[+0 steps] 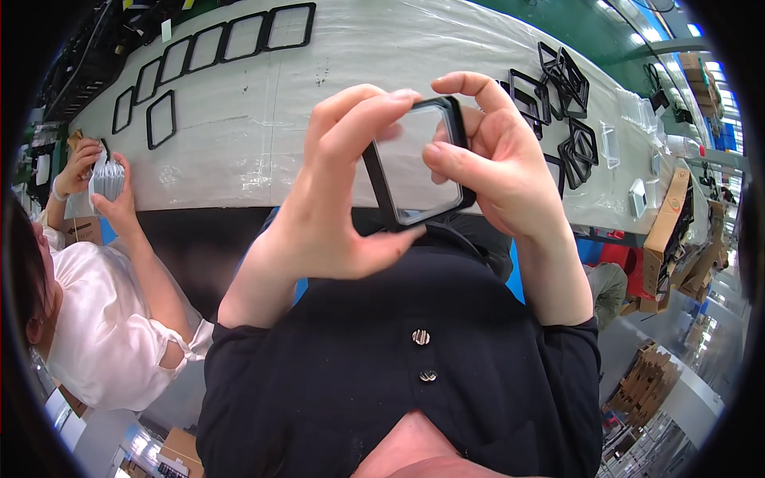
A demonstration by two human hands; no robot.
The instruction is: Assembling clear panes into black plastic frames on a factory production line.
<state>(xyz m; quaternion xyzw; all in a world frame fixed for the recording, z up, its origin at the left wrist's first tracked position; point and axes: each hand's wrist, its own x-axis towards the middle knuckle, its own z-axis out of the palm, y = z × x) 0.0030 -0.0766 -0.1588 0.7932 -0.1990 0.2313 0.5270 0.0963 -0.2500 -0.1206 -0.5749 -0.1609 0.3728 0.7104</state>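
Note:
In front of my chest, a black rectangular frame (379, 185) with rounded corners and a clear middle is held up at a tilt. My left hand (325, 175) grips its left side, with fingers over the upper corner and the thumb at the lower edge. On the right, my right hand (506, 163) closes round the frame's side. Its thumb reaches over the clear middle, its index finger curls above the upper corner, and the other fingers are partly hidden behind.
The table (239, 151) has a pale plastic cover. A row of black frames (195, 49) lies at the far left, and more frames (570, 84) are heaped at the right. Beside me on the left, a person (111, 319) holds a stack of thin pale pieces (107, 179). A cardboard box (668, 223) stands at the right.

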